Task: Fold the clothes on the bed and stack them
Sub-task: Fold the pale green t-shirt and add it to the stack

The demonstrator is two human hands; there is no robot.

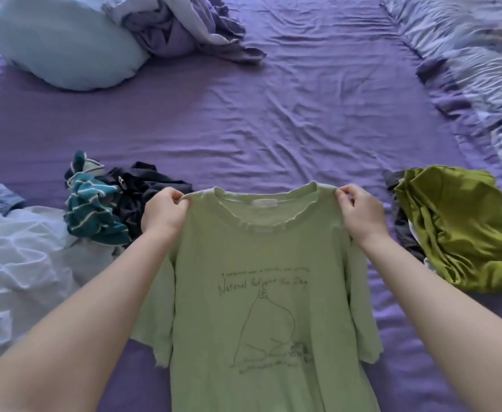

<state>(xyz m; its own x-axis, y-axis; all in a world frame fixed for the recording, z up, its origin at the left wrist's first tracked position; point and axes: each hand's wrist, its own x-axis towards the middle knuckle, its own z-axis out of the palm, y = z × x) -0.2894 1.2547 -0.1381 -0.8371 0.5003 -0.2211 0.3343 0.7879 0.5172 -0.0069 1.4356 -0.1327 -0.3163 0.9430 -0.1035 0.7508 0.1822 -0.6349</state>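
A light green T-shirt (261, 316) with a black line drawing and handwriting on its front hangs in front of me above the purple bed sheet (273, 114). My left hand (163, 212) pinches its left shoulder and my right hand (359, 211) pinches its right shoulder, both at the collar's sides. The shirt faces me, and its hem runs out of the bottom of the frame. A teal striped garment (92, 209) and a dark garment (142, 185) lie crumpled to the left. An olive green garment (458, 227) lies bunched to the right.
White fabric (15, 263) and a bit of blue cloth (0, 194) lie at the left edge. A pale blue pillow (62, 43) and a rumpled lilac duvet (181, 25) sit at the far left. A striped blanket (475, 55) runs along the right.
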